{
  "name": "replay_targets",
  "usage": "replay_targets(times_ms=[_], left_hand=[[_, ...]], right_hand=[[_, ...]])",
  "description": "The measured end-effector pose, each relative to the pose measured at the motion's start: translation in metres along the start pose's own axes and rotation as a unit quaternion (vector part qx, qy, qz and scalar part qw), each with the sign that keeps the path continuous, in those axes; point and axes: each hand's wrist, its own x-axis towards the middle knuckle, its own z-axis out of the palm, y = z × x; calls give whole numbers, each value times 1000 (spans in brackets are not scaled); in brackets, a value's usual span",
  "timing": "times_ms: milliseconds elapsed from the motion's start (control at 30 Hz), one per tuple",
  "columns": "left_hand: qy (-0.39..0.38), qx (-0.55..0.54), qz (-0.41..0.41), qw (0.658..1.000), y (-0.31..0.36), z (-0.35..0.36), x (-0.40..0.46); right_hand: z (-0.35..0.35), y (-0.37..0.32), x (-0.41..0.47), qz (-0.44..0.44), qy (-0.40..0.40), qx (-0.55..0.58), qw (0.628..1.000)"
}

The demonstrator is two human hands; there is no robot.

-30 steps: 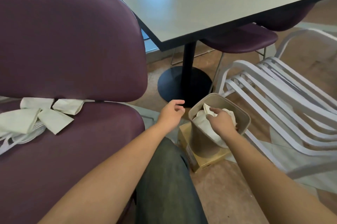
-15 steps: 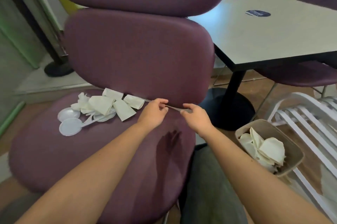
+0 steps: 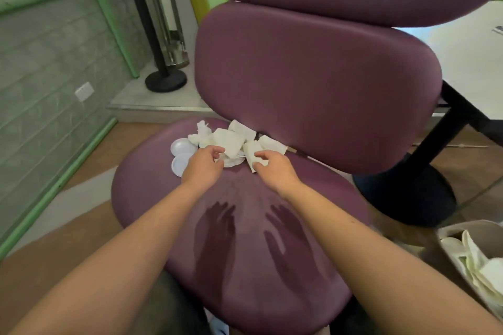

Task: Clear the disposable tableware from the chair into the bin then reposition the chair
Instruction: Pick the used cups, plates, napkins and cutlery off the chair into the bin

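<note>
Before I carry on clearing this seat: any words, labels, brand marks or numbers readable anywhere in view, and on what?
No text can be read in this view.
Dark mark on the white table: cut off at the frame edge and blurred, unreadable.
White wall plate on the tiled wall: no lettering can be made out.
Napkins and white plates on the purple chair, and the bin: no print visible.

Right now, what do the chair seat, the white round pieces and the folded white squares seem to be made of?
Chair seat: padded, smooth purple vinyl or leatherette, likely; it has a soft sheen.
White round pieces: thin moulded plastic or foam, matte; which one is unclear.
Folded white squares: paper napkins, soft with creased edges.
</note>
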Motion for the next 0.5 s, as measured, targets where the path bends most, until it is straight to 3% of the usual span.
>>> replay_targets(times_ms=[233, 333, 500], left_hand=[[25, 166, -58, 984, -57, -29, 9], [22, 195, -86, 977, -74, -31, 16], [40, 226, -62, 971, -90, -25, 33]], right_hand=[[59, -30, 20, -36, -40, 14, 998], [79, -39, 30, -45, -45, 20, 998], [104, -47, 53, -62, -50, 17, 997]])
